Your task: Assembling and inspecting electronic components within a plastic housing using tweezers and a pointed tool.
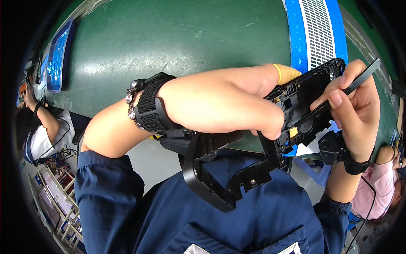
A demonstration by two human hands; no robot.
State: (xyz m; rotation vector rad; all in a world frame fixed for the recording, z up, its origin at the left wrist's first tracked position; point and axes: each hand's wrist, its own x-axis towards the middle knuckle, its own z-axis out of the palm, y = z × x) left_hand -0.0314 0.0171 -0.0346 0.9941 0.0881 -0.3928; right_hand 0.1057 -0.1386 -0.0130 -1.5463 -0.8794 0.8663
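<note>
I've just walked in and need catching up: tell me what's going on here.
A person's left-hand grip holds a black plastic housing; a curved section extends below it. The right-hand grip has a slim grey tool angled over the housing's open inner side; whether its tip touches is unclear. This happens at the near edge of the green table.
</note>
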